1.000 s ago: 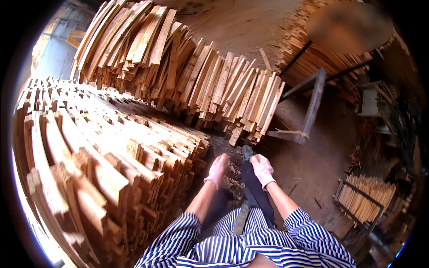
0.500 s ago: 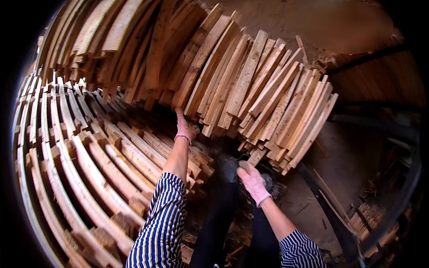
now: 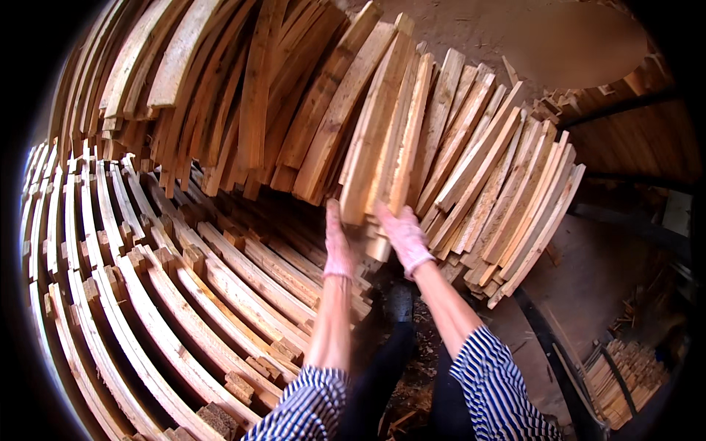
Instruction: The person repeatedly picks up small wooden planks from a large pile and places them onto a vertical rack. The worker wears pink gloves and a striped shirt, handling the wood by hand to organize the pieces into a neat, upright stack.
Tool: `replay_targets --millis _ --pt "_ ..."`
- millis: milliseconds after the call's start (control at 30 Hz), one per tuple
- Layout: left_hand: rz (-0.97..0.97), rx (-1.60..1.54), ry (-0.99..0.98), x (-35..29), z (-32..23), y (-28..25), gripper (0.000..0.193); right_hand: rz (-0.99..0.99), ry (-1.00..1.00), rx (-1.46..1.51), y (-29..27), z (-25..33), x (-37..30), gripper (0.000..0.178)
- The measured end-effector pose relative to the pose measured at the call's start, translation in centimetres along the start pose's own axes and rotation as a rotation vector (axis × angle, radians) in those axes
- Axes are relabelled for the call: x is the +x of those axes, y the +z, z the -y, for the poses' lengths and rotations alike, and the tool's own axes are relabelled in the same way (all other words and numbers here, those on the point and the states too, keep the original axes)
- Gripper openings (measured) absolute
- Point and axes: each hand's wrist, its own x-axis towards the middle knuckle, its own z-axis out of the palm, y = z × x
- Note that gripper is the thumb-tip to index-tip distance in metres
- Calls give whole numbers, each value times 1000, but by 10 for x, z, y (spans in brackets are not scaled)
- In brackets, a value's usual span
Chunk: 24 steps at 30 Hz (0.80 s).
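Note:
Several rough-sawn wooden slats (image 3: 379, 173) stick out toward me from a long row of slats, slightly raised and blurred. My left hand (image 3: 337, 242), in a pink glove, presses against the left side of their near ends. On the opposite side my right hand (image 3: 403, 234), gloved the same way, closes around their near ends. The slats are held between both hands. The fingertips are partly hidden by the wood.
At lower left lies a stack of spaced slats (image 3: 173, 309) with small blocks between layers. The leaning row (image 3: 507, 198) continues right and upper left. A dark metal bar (image 3: 548, 353) and a bundle of short sticks (image 3: 629, 375) are at lower right.
My left hand has come right, out from under the row, to the slats' near ends. My right hand has moved up and left onto them. Several slats have lifted and shifted.

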Motion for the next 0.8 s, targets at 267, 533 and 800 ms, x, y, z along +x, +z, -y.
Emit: replay_targets --millis 267,533,800 --pt "362 569 -162 -47 -15 152 123 -111 -119 296 -182 31 -17 72" --pt "526 834 16 51 -27 191 74 -179 -74 -78 -147 47 -30 60" --pt "280 187 -332 -98 36 28 57 -89 45 -87 -124 -45 -177 100"
